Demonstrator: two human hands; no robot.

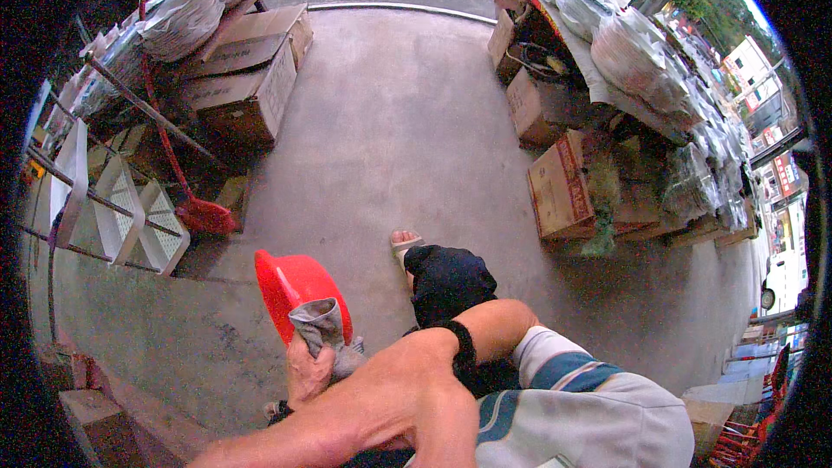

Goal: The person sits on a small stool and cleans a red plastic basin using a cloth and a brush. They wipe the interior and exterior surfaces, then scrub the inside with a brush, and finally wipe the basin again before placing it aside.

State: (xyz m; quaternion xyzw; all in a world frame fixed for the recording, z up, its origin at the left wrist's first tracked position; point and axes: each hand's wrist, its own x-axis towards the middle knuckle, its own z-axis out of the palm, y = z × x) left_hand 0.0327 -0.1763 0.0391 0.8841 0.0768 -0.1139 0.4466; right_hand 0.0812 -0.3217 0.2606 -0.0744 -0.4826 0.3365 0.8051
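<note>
At lower left, my left hand (309,367) is closed around a crumpled grey cloth (322,325) that looks like a glove or sock, its cuff opening upward. A red plastic basin (302,283) is tilted on its side just behind the cloth, against the same hand. A bare forearm (357,409) crosses in front of that hand's wrist. From a striped sleeve (572,370) another stretch of arm reaches left, with a black band (465,351) around it. My right hand is not in view. Beyond the arms show a black trouser leg (448,283) and a sandalled foot (406,238).
Concrete floor (390,117) runs between two stalls stacked with plastic-wrapped goods (182,19). Cardboard boxes (257,88) stand beneath the left stall, more boxes (562,188) under the right. White racks (156,227) and a long-handled red broom or dustpan (205,216) are at left.
</note>
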